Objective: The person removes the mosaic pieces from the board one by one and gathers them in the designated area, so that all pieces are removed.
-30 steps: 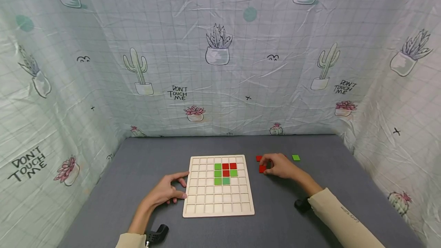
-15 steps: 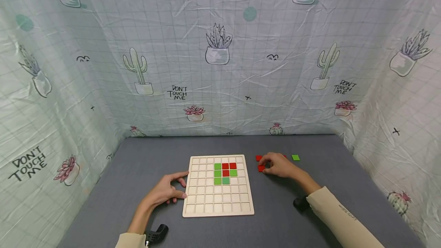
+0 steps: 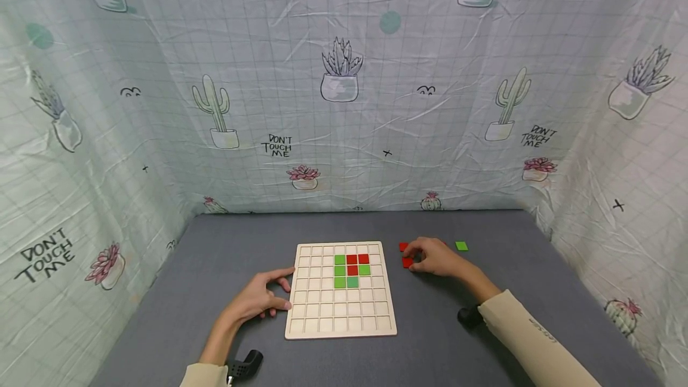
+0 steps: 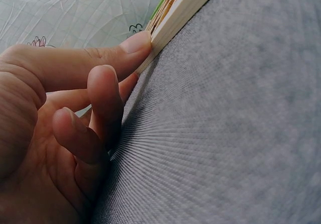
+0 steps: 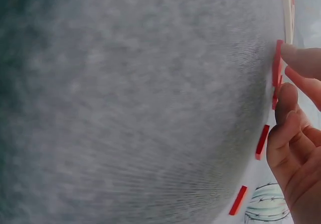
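Note:
Beside the wooden grid board [image 3: 327, 310] in the head view, my left hand [image 3: 255, 298] touches its left edge with thumb and index finger spread apart. Red and green square tiles sit in cells at the board's upper middle, among them a red tile [image 3: 352, 270] and a bluish-green tile [image 3: 352, 282]. To the right of the board, my right hand [image 3: 442, 258] has its thumb and index finger at a loose red tile [image 3: 407, 263], pinching it near the table surface. The other fingers of that hand are curled, as the right wrist view shows.
Another red tile [image 3: 404, 246] lies just behind the right fingertips, and a green tile [image 3: 461, 246] lies farther right. More red tiles, such as one red tile [image 5: 262, 142], show in the right wrist view. A patterned curtain [image 3: 344, 136] surrounds the grey table [image 3: 344, 363].
From one second to half a second ago, my right hand and the red tile at its fingertips shifted slightly left and away from me. My left hand and the board stay put.

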`<control>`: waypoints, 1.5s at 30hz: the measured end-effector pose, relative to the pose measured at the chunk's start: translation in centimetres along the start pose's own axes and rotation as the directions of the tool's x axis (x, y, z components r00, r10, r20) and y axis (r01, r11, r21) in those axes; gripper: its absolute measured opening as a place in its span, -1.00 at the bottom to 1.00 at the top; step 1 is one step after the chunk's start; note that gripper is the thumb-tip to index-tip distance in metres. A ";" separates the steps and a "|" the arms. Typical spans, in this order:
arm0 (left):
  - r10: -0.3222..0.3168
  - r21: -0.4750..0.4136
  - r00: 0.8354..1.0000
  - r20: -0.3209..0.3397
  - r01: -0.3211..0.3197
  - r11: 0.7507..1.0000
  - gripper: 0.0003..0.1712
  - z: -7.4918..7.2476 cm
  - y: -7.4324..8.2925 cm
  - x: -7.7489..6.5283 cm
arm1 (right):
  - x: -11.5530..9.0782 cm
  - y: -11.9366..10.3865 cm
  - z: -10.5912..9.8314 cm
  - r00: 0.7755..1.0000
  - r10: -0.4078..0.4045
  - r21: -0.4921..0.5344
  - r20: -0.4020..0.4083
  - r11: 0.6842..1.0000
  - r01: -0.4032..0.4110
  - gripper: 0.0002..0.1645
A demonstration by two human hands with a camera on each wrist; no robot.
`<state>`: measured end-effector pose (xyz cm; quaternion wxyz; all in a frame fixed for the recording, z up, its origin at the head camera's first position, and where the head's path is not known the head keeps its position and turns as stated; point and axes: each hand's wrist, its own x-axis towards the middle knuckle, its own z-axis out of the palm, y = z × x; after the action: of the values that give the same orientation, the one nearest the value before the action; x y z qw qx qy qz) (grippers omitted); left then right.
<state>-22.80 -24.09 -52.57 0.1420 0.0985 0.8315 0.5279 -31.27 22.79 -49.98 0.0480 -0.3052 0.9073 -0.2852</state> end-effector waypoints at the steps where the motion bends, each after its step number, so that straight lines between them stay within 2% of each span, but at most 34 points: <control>1: 0.000 -0.001 1.000 0.000 0.000 1.000 -0.01 0.0 0.0 0.0 | 0.1 -0.2 0.0 1.000 -0.002 -0.013 -0.005 1.000 0.002 -0.71; 12: -0.009 -0.001 1.000 -0.001 0.009 1.000 -0.02 0.0 0.2 -0.1 | 2.2 -3.3 0.1 0.998 -0.054 -0.054 -0.006 0.997 0.054 -0.70; 25: -0.022 -0.005 1.000 0.010 0.022 1.000 -0.03 0.1 0.3 -0.2 | 5.6 -6.4 1.5 0.994 -0.109 0.049 0.024 0.993 0.107 -0.66; 41: -0.006 -0.007 1.000 0.008 0.006 1.000 -0.03 0.0 0.4 -0.2 | 9.1 -9.4 3.8 0.993 -0.079 0.184 0.086 0.981 0.062 -0.66; 45: -0.004 -0.006 1.000 0.005 0.004 1.000 -0.02 0.1 0.3 -0.1 | 9.9 -9.6 4.4 0.992 -0.088 0.184 0.093 0.980 0.069 -0.67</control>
<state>-22.65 -23.94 -52.30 0.1456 0.0977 0.8298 0.5298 -33.10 8.65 -47.55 0.1101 -0.3493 0.8614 -0.3521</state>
